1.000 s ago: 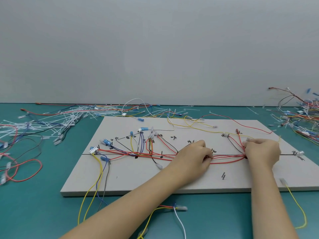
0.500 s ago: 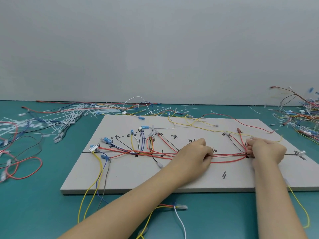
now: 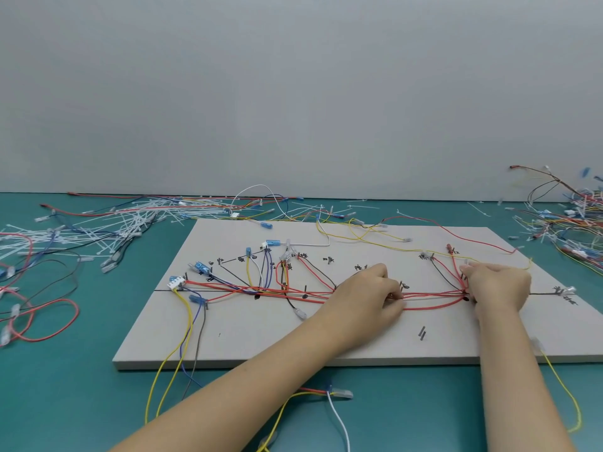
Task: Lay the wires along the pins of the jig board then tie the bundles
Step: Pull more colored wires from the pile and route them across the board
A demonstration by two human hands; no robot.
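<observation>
At centre right of the board (image 3: pixel 228 340), my left hand (image 3: pixel 365 298) and right hand (image 3: pixel 497 288) pinch the red wires (image 3: pixel 434 296), gathering a bundle; next, probably, a tie.

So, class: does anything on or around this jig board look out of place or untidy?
Yes. Several wires near the white connector trail off the jig board's front edge onto the table. Loose cable ties lie scattered beyond its left corner. Both hands pinch the red bundle, not yet visibly tied.
</observation>
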